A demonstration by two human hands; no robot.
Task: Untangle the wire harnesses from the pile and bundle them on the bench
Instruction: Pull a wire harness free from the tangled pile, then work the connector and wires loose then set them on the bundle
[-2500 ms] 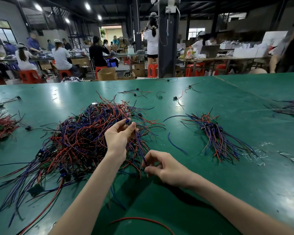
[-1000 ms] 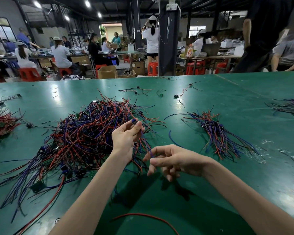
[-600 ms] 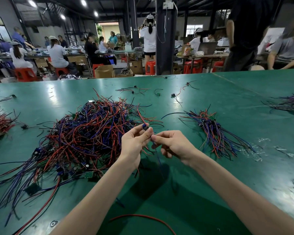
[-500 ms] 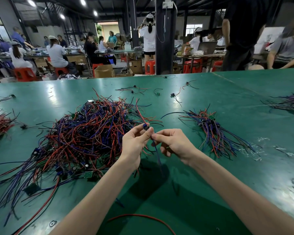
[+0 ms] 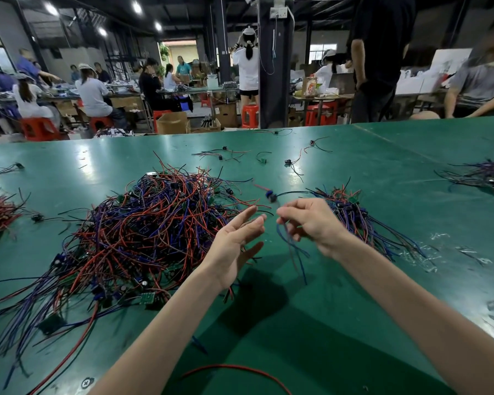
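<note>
Factory floor for hand assembly. Long green bench (image 5: 382, 172) heaped with tangled red, blue and black wire harnesses (image 5: 143, 232); smaller sorted bundle (image 5: 354, 218) to right, loose connector leads (image 5: 223, 155) farther back. Behind: rows of work tables (image 5: 120, 95), seated workers (image 5: 93, 95) on red plastic stools (image 5: 37, 128), cardboard boxes (image 5: 171, 122) on floor, dark steel column (image 5: 274, 81) carrying socket box, bare ceiling lamps (image 5: 51, 9) under open roof framing.
</note>
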